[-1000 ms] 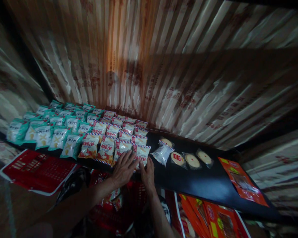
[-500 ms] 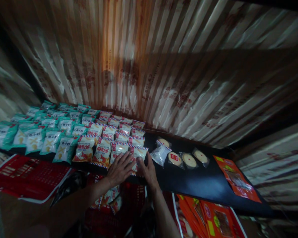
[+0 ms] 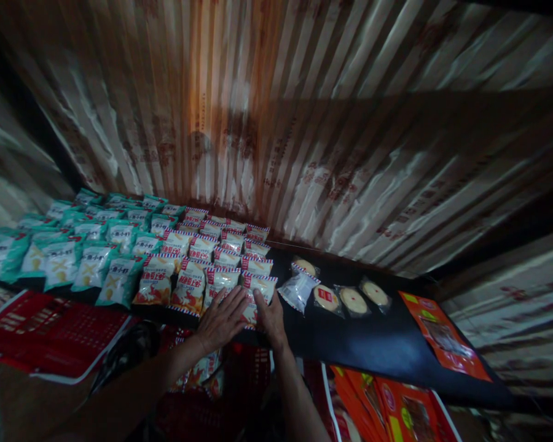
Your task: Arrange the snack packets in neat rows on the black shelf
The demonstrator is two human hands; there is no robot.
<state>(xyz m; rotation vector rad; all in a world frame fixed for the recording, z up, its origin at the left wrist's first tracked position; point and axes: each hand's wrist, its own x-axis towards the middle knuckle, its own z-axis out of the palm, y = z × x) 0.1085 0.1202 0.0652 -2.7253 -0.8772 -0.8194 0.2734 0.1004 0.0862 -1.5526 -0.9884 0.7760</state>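
Rows of red-and-white snack packets point(image 3: 190, 285) stand on a black shelf point(image 3: 359, 341). My left hand point(image 3: 223, 319) rests its outstretched fingers on the lower part of a front-row packet point(image 3: 220, 280). Against the right end packet point(image 3: 259, 283) of that row lies my right hand point(image 3: 271, 316), with its thumb and fingers spread. Neither hand is closed round a packet. Teal-and-white packets point(image 3: 120, 276) fill the left part of the shelf. Just right of my right hand lies a silvery packet point(image 3: 298, 290).
Round wrapped items point(image 3: 354, 301) and an orange packet point(image 3: 440, 334) lie farther right. Below the shelf are a red bag point(image 3: 50, 334), more orange packets point(image 3: 403, 408) and loose snack packets point(image 3: 205, 368). Corrugated sheeting point(image 3: 304, 123) rises behind.
My right hand has shifted slightly left and down, and its fingers are closer to the end packet. My left hand stays nearly in place. The view has moved a little.
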